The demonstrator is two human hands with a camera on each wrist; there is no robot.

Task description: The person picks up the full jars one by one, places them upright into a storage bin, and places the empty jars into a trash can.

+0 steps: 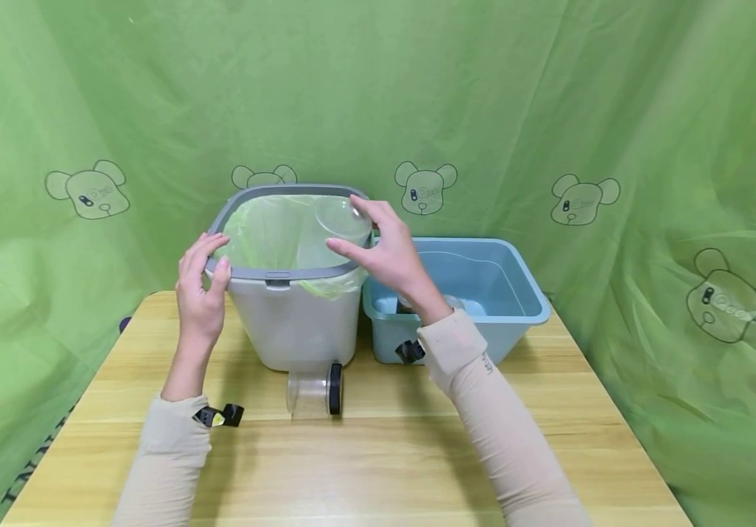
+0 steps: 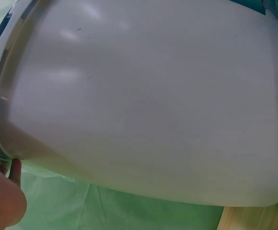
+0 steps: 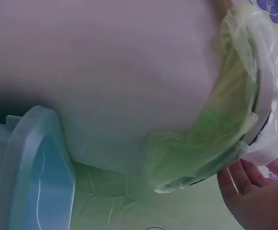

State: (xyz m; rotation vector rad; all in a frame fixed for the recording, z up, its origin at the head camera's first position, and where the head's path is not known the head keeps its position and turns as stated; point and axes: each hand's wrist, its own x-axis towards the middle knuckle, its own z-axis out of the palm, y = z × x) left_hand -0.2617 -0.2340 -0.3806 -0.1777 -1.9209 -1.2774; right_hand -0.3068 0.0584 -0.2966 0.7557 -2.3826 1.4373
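Observation:
A pale grey trash bin point(image 1: 298, 322) with a darker grey rim point(image 1: 298, 275) stands on the table, lined with a thin green bag point(image 1: 266, 227). My left hand point(image 1: 201, 296) grips the bin's left rim, fingers over the edge and thumb at its front corner. Over the right side of the mouth, my right hand point(image 1: 387, 245) holds a clear round plastic container point(image 1: 341, 218) between thumb and fingers. Folds of the liner point(image 3: 210, 129) hang outside the rim beside my right hand point(image 3: 258, 191) in the right wrist view.
A blue rectangular tub point(image 1: 516, 285) stands right of the bin, with a clear object point(image 1: 453, 301) inside, partly hidden by my right wrist. In front of the bin, a clear jar point(image 1: 308, 394) with a black lid point(image 1: 335, 389) lies on its side on the wooden table point(image 1: 325, 468). Green curtains surround the table.

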